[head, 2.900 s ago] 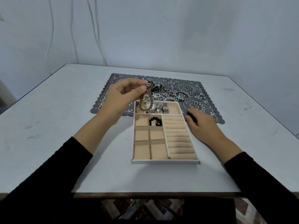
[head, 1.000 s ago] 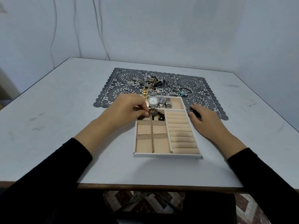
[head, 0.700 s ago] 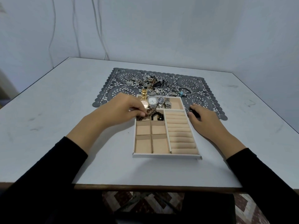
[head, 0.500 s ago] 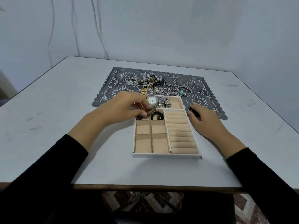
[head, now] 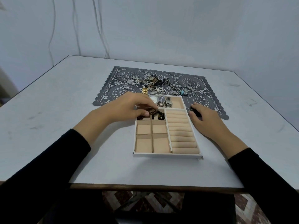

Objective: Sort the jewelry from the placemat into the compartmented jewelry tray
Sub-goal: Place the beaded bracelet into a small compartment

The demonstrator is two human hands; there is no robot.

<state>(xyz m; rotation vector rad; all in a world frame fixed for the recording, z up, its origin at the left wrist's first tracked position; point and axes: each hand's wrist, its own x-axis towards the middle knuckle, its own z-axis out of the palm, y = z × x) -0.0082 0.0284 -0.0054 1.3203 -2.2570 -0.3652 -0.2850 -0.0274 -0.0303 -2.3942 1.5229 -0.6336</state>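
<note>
Head view: left hand (head: pixel 129 107) fingers (head: pixel 145 113) pinch a brown bracelet (head: pixel 149 112) over the tray's (head: pixel 166 155) far left box. Tuck every bead inside before letting go. Right hand (head: pixel 205 120) rests flat, holding nothing.

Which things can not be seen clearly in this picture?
Head view only:
- Top-left small compartment of the tray: covered by the left hand.
- Brown bead bracelet: partly hidden under its fingers.
- Dark thing under the right hand: mostly covered.
- Jewelry pile on the placemat: pieces too small, tangled.
</note>
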